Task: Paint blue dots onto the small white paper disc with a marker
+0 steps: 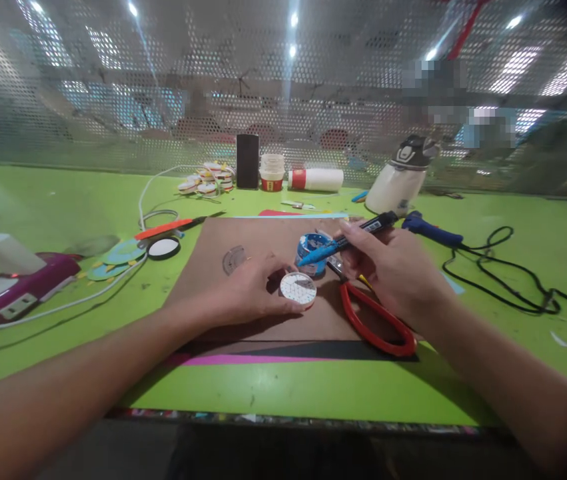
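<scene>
My left hand [250, 290] rests on a brown sheet [223, 240], fingers closed round a small white patterned disc [298, 289]. My right hand [393, 273] grips a blue-tipped black pen-like tool [346, 240], its tip pointing left over a blue roll of tape [313, 248] just behind the disc. Red-handled scissors [376, 323] lie on the sheet under my right hand.
A purple device [18, 287] with a white cable sits at left. Paper circles [123, 253], a round mirror-like disc [163, 248], a glue gun [430, 230] with black cord, a white bottle [398, 180], a black box [247, 161] and cups stand behind. Perforated screen at back.
</scene>
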`<state>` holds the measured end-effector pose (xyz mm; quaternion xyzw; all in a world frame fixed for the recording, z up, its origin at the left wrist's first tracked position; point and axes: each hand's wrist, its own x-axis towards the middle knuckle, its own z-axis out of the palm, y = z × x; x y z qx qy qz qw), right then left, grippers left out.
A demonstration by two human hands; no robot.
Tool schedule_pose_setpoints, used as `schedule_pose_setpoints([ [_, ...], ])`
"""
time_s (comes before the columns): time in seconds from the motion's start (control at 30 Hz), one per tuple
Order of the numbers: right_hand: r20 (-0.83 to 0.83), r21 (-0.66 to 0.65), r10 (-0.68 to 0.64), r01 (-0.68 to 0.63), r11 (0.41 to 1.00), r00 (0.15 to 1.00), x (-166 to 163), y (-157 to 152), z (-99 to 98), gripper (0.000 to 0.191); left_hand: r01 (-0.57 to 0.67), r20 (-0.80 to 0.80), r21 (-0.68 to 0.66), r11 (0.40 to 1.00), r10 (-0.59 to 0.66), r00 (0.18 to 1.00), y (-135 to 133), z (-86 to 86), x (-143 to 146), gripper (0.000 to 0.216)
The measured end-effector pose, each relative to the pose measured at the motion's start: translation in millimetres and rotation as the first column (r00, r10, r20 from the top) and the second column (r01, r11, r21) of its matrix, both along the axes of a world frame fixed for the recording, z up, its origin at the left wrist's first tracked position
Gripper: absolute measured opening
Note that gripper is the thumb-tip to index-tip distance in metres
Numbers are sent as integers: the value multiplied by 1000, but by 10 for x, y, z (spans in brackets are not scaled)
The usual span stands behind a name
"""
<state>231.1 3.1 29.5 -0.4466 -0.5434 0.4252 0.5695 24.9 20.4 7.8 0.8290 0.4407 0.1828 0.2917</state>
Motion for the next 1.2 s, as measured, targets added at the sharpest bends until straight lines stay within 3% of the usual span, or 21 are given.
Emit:
schedule_pose_setpoints([
  [0.13, 25, 36, 93, -94, 995, 995, -17, -56, 22, 15, -5, -6, 13, 1000, 5, 1000, -4, -5, 1, 48],
  [0.23, 108, 42, 84, -89, 995, 991, -24, -105, 62, 7, 9, 9, -4, 1000, -9, 1000, -3, -5, 0, 48],
  [0.37, 337, 86, -40, 11, 996, 941, -45, -145, 96, 25, -8, 14, -8, 1000, 8, 1000, -3, -3, 2, 48],
  [0.47, 414, 143, -94, 38, 989, 905, -71, -147, 72, 36, -11, 23, -1, 1000, 11, 1000, -5, -10, -3, 49],
  [0.87, 423, 151, -75, 11, 988, 903, -103, -137, -34, 35, -2, 19, 30, 1000, 2, 1000, -7, -16, 0, 47],
  [1.2, 528, 154, -81, -1, 988, 846, -82, -134, -54, 37, -6, -1, 35, 999, 6, 1000, -10, -15, -5, 48],
])
